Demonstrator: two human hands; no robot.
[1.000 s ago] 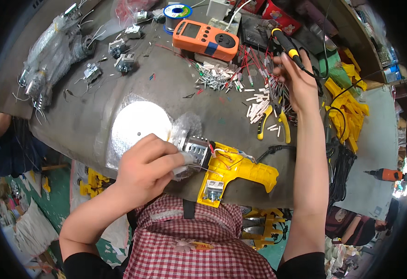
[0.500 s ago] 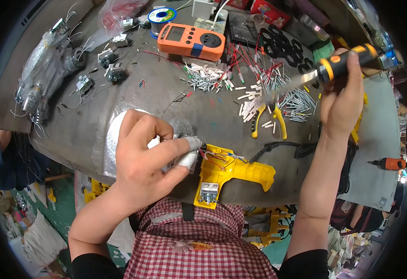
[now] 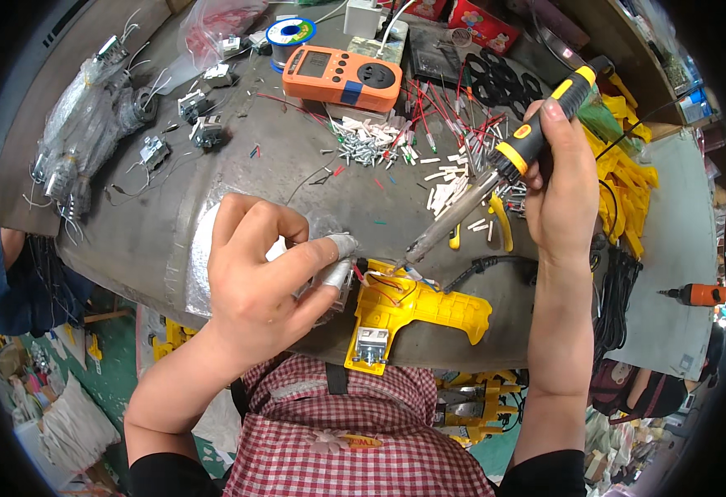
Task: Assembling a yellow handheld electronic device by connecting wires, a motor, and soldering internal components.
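My right hand (image 3: 563, 182) grips a soldering iron (image 3: 537, 137) by its black-and-yellow handle. The iron slants down to the left, its tip at the wires (image 3: 404, 277) by the top of a yellow plastic housing half (image 3: 429, 306); contact is hard to judge. A metal switch-like part (image 3: 371, 344) sits in the housing's lower end. My left hand (image 3: 263, 277) is closed at the housing's upper left, white tape wrapped on thumb and finger. Clear plastic wrapping (image 3: 323, 224) shows behind those fingers, which hide what they pinch.
Yellow-handled pliers (image 3: 500, 224), white sleeves (image 3: 446, 195) and metal pins lie beyond the housing. Further back are an orange meter (image 3: 342, 76) and a solder spool (image 3: 290, 33). A black cable (image 3: 487, 263) runs right from the housing. Yellow shells (image 3: 624, 182) pile up at right.
My right hand has come left and lower, turning the soldering iron so its tip drops to the wires by the housing. My left hand and the housing have hardly moved.
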